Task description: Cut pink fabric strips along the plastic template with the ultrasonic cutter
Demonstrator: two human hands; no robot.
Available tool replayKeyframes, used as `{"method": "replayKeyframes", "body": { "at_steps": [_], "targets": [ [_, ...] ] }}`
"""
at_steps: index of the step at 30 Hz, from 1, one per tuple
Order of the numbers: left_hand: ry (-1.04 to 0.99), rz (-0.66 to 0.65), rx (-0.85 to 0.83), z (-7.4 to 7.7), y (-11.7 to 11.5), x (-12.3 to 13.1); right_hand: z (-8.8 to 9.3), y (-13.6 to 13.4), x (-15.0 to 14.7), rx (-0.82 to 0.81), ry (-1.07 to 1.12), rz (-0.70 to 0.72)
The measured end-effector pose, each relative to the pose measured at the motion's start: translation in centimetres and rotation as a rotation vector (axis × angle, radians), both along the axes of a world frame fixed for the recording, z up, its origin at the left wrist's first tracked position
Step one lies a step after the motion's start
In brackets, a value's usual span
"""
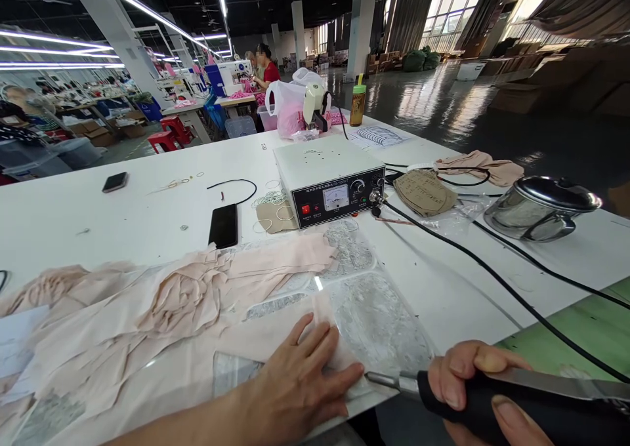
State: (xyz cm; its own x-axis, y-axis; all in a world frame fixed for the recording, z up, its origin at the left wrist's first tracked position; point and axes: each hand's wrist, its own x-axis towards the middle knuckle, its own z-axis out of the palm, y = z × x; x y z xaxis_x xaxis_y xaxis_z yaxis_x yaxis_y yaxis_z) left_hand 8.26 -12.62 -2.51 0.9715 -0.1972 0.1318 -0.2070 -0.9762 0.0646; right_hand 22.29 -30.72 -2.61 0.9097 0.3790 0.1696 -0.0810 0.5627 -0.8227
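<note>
My left hand lies with its fingers spread on a strip of thin pale pink fabric, pressing it onto a clear sheet over the table. Wrapped in my right hand is the black grip of an ultrasonic handpiece. Its narrow metal tip points left and comes close to my left index fingertip, at the fabric's edge; whether they touch, I cannot tell. More pale pink cut pieces are heaped and layered to the left of my left hand.
An ultrasonic control box with a dial stands mid-table, and its black cable runs right. Phones, card patterns, a lidded metal mug and a bottle lie or stand around it. A person sits behind.
</note>
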Motion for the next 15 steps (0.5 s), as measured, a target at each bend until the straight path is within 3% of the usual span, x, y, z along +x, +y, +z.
{"method": "replayKeyframes", "body": {
  "at_steps": [5,15],
  "targets": [
    [0.003,-0.001,0.03,0.0,0.0,0.0,0.7,0.7,0.0,0.038,0.01,-0.091],
    [-0.021,-0.016,0.039,-0.1,-0.1,0.0,0.1,-0.3,0.3,0.003,0.007,-0.032]
  ]
}}
